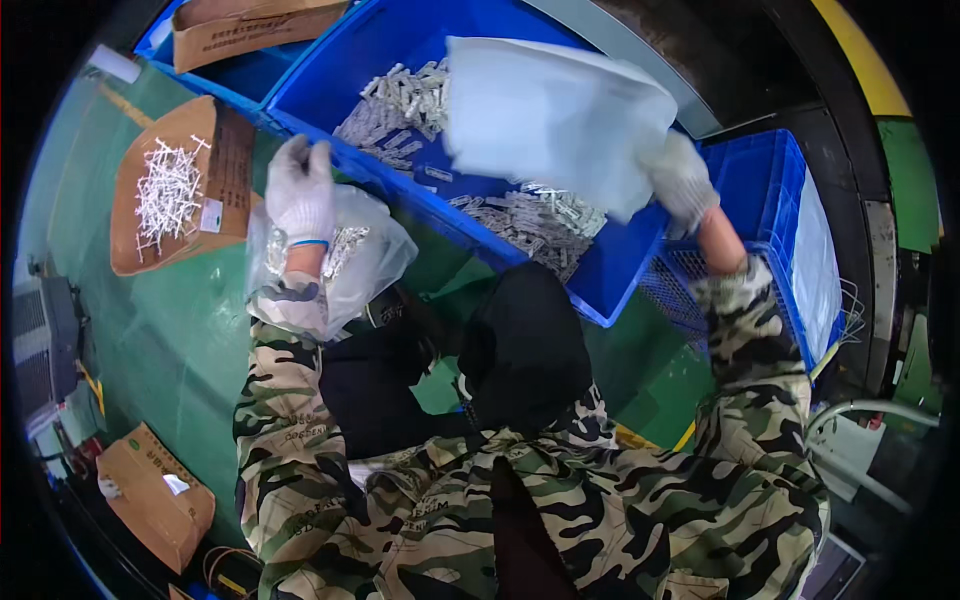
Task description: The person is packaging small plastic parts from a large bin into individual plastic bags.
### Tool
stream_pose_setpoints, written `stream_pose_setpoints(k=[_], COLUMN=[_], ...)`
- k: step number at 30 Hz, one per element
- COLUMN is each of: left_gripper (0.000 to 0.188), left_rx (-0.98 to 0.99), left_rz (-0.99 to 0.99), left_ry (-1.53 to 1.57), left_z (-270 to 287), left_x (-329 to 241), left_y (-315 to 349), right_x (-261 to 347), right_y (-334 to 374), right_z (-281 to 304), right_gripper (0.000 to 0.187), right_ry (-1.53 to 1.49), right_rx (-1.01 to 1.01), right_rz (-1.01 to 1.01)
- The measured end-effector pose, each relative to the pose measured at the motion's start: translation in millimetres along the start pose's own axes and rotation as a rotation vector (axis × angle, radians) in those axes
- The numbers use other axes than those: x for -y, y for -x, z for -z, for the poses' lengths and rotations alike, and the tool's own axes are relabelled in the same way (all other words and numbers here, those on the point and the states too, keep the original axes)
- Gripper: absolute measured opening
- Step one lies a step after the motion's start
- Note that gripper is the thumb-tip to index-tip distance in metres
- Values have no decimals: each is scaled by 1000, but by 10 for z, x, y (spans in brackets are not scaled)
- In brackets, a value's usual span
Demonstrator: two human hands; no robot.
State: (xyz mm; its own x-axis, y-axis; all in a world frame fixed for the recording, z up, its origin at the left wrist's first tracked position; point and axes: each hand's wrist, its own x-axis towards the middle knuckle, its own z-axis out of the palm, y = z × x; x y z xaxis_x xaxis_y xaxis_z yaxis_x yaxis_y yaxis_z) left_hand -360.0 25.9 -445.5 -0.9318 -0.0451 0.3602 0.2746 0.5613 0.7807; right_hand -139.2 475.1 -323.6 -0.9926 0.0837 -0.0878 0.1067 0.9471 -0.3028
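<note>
My right hand (684, 182), in a white knit glove, grips the corner of a limp, pale white sheet (545, 115). The sheet hangs over a large blue bin (425, 205), and motion blurs its lower edge. Inside the bin, small clear and silvery parts (525, 230) lie in heaps, some hidden beneath the sheet. My left hand (300, 195), also gloved, is over a clear plastic bag (375, 235) beside the bin's near wall. Its fingers are apart, and nothing shows between them. Similar small parts show through the bag.
At the left, a cardboard box (125, 215) holds many thin white pieces. Another carton (160, 500) lies at lower left on the green floor (150, 365). Blue crates (745, 180) stand at the right, near a dark machine. More cardboard (255, 30) rests in a blue bin at upper left.
</note>
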Motion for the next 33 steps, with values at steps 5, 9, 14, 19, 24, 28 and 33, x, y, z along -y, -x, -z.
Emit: stream_pose_setpoints(k=[5, 9, 14, 19, 24, 28, 33], left_gripper=[73, 74, 53, 46, 38, 24, 27], left_rx=[114, 27, 28, -21, 1, 243, 324], left_rz=[639, 972, 1197, 1077, 1022, 787, 486], left_ry=[50, -348, -237, -363, -417, -652, -786], left_z=[-778, -1402, -1802, -1755, -1770, -1934, -1434], left_x=[-525, -500, -506, -273, -170, 55, 1289], left_y=[500, 589, 619, 683, 725, 862, 659], right_x=[-853, -1353, -1920, -2179, -2312, -2404, -2005], right_y=[-373, -772, -927, -1150, -1163, -1092, -1688], right_z=[-114, -749, -1242, -1392, -1362, -1508, -1122], right_gripper=[38, 42, 45, 39, 34, 36, 28], right_ry=[427, 712, 656, 593, 550, 837, 550], right_rx=[-87, 30, -69, 15, 40, 74, 317], right_rz=[-347, -293, -338, -373, -369, -292, 171])
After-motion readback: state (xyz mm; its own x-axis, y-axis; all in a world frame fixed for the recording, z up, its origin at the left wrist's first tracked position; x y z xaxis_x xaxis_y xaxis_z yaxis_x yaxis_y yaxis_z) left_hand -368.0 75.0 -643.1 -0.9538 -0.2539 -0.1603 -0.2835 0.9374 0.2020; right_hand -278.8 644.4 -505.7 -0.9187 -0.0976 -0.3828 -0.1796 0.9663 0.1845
